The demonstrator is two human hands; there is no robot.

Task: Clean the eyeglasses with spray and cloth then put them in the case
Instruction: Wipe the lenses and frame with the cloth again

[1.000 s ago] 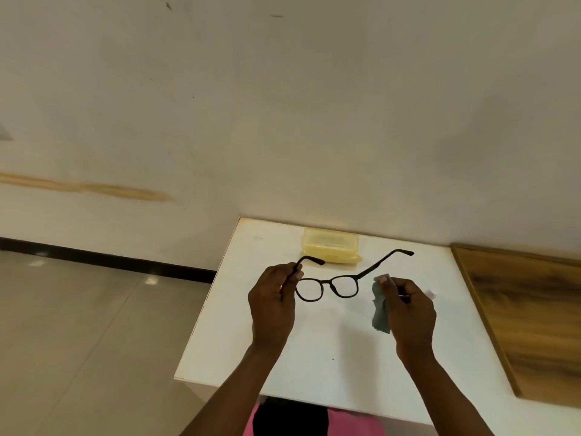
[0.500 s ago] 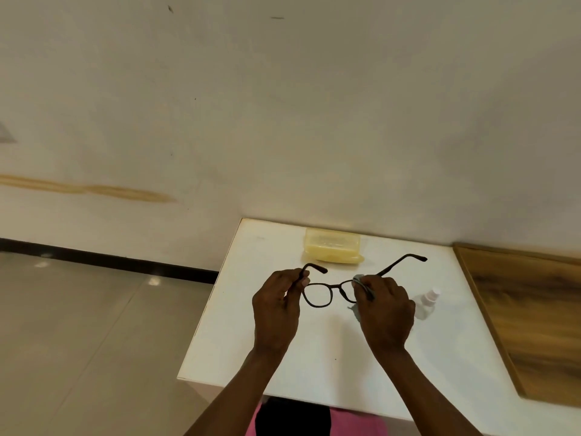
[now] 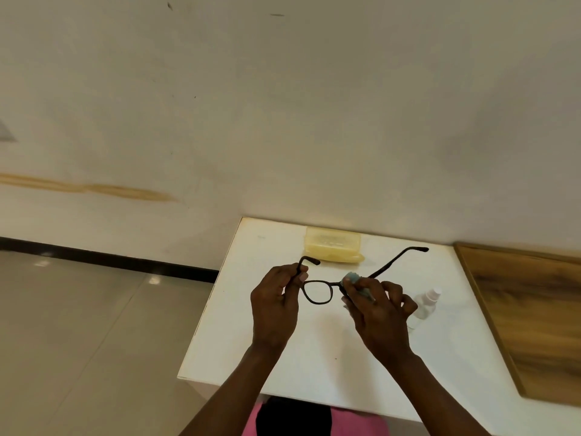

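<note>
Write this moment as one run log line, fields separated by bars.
step: wiping lens | left hand: holds eyeglasses | right hand: presses cloth on lens | case: on table, closed | spray bottle: on table

I count one pair of thin black plastic eyeglasses (image 3: 317,291). I see one small blue-grey cloth (image 3: 355,280). I see one pale yellow plastic case (image 3: 332,244) and one little clear spray bottle with a white cap (image 3: 425,305). I count one white desk (image 3: 239,335) and two bare hands.

Right hand (image 3: 377,313) and cloth (image 3: 356,280) hide one lens.
</note>
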